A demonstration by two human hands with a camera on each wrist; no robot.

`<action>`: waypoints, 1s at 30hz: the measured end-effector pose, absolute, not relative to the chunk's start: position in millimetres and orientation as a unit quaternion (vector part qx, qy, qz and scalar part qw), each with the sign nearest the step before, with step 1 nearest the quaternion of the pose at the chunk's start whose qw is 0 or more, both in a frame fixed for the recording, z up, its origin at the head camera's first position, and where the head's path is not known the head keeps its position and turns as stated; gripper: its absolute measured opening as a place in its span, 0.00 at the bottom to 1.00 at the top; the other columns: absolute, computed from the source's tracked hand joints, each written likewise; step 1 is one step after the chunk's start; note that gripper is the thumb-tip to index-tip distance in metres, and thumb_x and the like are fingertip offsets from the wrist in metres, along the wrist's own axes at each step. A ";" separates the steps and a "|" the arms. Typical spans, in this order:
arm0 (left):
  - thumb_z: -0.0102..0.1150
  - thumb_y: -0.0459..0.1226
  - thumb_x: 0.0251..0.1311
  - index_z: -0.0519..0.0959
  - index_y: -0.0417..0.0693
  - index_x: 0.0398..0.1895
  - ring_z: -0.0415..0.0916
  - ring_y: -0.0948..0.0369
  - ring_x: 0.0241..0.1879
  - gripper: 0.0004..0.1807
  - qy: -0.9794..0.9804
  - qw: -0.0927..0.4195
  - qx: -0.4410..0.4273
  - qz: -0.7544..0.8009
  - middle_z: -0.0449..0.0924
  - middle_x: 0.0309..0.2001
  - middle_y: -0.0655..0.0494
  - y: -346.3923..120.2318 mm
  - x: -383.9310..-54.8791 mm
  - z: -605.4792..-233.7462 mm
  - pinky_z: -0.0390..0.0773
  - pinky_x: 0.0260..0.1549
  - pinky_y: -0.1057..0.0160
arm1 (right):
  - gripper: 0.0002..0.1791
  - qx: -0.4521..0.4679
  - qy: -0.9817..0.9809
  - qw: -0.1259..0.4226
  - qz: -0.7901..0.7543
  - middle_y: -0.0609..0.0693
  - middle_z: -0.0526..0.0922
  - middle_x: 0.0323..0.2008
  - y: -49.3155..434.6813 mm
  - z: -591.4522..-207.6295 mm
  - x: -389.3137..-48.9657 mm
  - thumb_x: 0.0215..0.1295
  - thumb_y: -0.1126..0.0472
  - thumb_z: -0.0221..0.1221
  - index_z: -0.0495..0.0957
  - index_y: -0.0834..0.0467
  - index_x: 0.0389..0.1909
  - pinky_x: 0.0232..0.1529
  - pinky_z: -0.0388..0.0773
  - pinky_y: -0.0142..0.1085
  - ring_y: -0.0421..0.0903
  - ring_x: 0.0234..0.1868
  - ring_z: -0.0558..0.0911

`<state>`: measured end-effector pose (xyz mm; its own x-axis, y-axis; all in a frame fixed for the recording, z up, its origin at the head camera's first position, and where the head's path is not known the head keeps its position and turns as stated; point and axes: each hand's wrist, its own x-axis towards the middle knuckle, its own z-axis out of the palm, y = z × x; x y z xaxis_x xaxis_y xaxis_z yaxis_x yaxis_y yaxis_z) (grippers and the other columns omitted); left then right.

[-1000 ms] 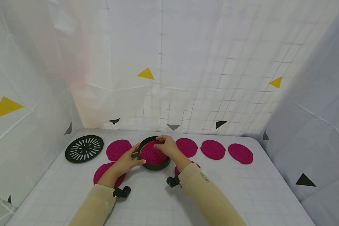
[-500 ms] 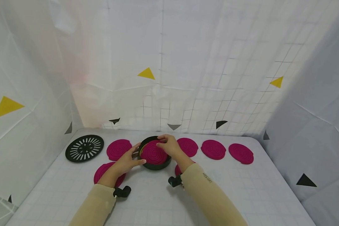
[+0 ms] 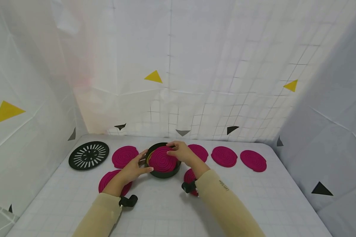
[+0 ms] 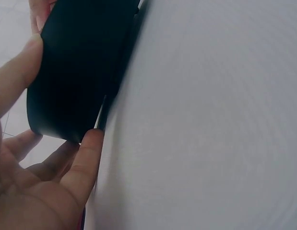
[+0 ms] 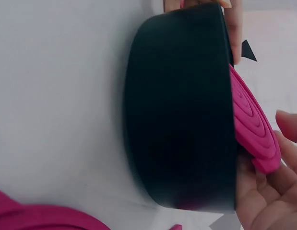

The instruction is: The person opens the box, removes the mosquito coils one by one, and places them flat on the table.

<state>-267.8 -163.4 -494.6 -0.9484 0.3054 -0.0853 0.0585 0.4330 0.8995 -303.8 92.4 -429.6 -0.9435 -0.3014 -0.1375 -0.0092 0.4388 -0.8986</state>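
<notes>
A round black coaster holder with a tall wall stands at the back middle of the table. My left hand grips its left side, thumb and fingers against the wall in the left wrist view. A magenta coaster with spiral ridges tilts out of the holder's mouth, its right side raised. My right hand holds it by that raised edge; in the right wrist view its fingers lie under the coaster. A thin yellow arc shows inside the holder's left rim.
A black slotted round lid lies at the far left. Several magenta coasters are spread flat: one left of the holder, others to the right, another under my left wrist, one by my right wrist. White sheeting walls the table's sides.
My right hand has moved slightly right with the magenta coaster, which has shifted right and up over the holder. The left hand and the holder stay in place.
</notes>
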 end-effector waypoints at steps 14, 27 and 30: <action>0.74 0.52 0.53 0.51 0.61 0.80 0.56 0.43 0.74 0.55 0.838 0.113 0.110 0.523 0.57 0.76 0.45 -162.6 -267.2 -493.0 0.60 0.67 0.36 | 0.25 -0.135 0.816 0.168 -0.536 0.58 0.82 0.53 101.6 -422.2 -304.0 0.65 0.72 0.63 0.77 0.55 0.62 0.37 0.86 0.43 0.47 0.41 0.84; 0.73 0.53 0.54 0.49 0.58 0.81 0.56 0.42 0.74 0.56 0.841 0.110 0.116 0.517 0.57 0.76 0.43 -164.2 -268.7 -495.3 0.62 0.66 0.37 | 0.25 -0.122 0.814 0.136 -0.552 0.61 0.77 0.61 108.6 -416.2 -295.6 0.65 0.70 0.65 0.78 0.52 0.61 0.37 0.85 0.42 0.50 0.49 0.82; 0.74 0.53 0.53 0.49 0.58 0.81 0.56 0.43 0.74 0.57 0.839 0.111 0.111 0.520 0.57 0.76 0.43 -164.0 -268.7 -495.8 0.61 0.67 0.37 | 0.25 -0.120 0.806 0.135 -0.564 0.61 0.78 0.60 110.9 -414.7 -293.9 0.65 0.71 0.64 0.77 0.53 0.62 0.37 0.85 0.43 0.50 0.47 0.83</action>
<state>-268.7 -164.0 -495.8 -0.9505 0.3026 -0.0705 0.0716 0.4340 0.8980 -293.9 110.9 -414.7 -0.9345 -0.3462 -0.0826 -0.0407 0.3345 -0.9415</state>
